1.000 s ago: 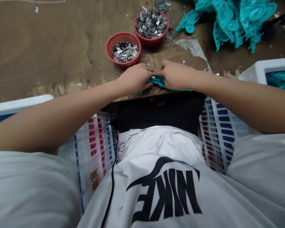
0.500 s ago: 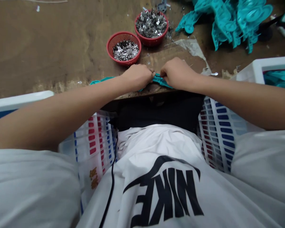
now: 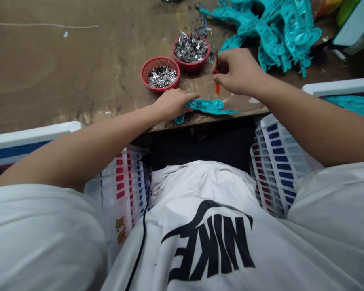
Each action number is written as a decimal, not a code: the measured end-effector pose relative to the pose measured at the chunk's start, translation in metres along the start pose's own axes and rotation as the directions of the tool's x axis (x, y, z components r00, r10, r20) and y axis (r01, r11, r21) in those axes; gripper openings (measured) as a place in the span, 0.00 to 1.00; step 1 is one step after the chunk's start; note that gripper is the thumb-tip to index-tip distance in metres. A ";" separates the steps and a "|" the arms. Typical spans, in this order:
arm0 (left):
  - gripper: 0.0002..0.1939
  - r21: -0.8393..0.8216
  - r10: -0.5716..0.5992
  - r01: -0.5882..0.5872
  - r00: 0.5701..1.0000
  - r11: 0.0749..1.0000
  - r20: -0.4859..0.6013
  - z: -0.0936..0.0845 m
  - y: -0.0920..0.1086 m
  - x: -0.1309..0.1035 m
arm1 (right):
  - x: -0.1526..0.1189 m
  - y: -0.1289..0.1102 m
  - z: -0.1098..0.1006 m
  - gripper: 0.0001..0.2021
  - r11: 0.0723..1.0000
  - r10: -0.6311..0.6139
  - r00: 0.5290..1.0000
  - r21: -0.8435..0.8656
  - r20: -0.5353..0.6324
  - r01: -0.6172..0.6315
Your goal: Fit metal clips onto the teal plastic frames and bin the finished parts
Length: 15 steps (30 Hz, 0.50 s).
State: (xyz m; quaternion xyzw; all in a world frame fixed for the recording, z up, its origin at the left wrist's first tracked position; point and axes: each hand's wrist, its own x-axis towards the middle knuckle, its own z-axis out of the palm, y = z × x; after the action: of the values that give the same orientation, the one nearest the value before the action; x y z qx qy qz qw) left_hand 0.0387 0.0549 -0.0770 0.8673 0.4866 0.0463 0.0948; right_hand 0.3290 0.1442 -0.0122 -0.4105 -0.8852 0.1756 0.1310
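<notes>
"Lifted off the long teal plastic piece [image 3: 210, 106], the right hand [image 3: 239, 70] now curls shut round a slim orange stick-like tool [image 3: 217, 89]."

"And the piece?"

"On the scuffed wooden table's [image 3: 115, 60] near edge, left hand [image 3: 172, 104] touching its left end; how closed, I can't tell."

"Beyond?"

"Round red plastic baskets [image 3: 190, 68] of shiny metal bits [image 3: 161, 76]."

What I count remotely:
two red baskets [image 3: 144, 76] [image 3: 175, 58]; two white crate rims [image 3: 33, 130] [image 3: 342, 86]; two hands [image 3: 172, 103] [image 3: 236, 70]; one orange tool [image 3: 217, 89]; one white string [image 3: 45, 25]; one separate teal piece [image 3: 212, 106]; heaped teal pieces [image 3: 279, 36], uncountable.
</notes>
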 end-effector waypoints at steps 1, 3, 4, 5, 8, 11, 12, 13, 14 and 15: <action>0.30 -0.002 0.009 -0.009 1.000 1.000 0.009 0.000 0.001 -0.001 | -0.002 -0.005 -0.003 0.25 0.996 0.020 1.000 0.083 -0.023 -0.018; 0.28 -0.033 0.046 -0.045 0.998 0.998 0.032 -0.001 0.001 -0.001 | -0.008 -0.017 -0.001 0.29 0.972 0.063 0.998 0.230 -0.028 -0.055; 0.26 -0.054 0.057 -0.055 0.998 0.997 0.039 0.000 -0.001 -0.001 | -0.011 -0.023 0.004 0.29 0.959 0.075 0.997 0.277 -0.022 -0.066; 0.26 -0.076 0.060 -0.057 0.997 0.995 0.041 0.000 -0.002 0.000 | -0.014 -0.028 0.010 0.26 0.949 0.079 0.997 0.307 -0.024 -0.068; 0.28 -0.116 0.059 -0.055 0.998 0.992 0.029 0.003 -0.009 0.001 | -0.020 -0.036 0.031 0.19 0.949 0.056 0.997 0.312 -0.052 -0.038; 0.30 -0.116 0.073 -0.068 0.997 0.991 0.035 0.004 -0.012 0.002 | -0.021 -0.035 0.039 0.13 0.978 0.041 0.994 0.206 -0.098 -0.020; 0.30 -0.114 0.072 -0.066 0.996 0.991 0.045 0.004 -0.012 0.002 | -0.021 -0.033 0.037 0.13 0.988 0.035 0.994 0.153 -0.100 -0.020; 0.29 -0.114 0.068 -0.061 0.996 0.992 0.058 0.004 -0.012 0.002 | -0.020 -0.031 0.033 0.13 0.994 0.028 0.995 0.106 -0.097 -0.017; 0.28 -0.115 0.063 -0.055 0.996 0.992 0.070 0.004 -0.012 0.003 | -0.019 -0.027 0.028 0.14 0.998 0.017 0.996 0.067 -0.091 -0.011; 0.28 -0.114 0.058 -0.049 0.995 0.992 0.077 0.004 -0.012 0.004 | -0.018 -0.022 0.024 0.15 0.999 0.005 0.996 0.032 -0.085 -0.002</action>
State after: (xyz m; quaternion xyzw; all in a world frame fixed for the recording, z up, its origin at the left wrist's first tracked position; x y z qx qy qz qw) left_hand 0.0313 0.0640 -0.0834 0.8746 0.4554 0.0413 0.1615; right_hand 0.3160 0.1123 -0.0256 -0.4169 -0.8752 0.1721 0.1747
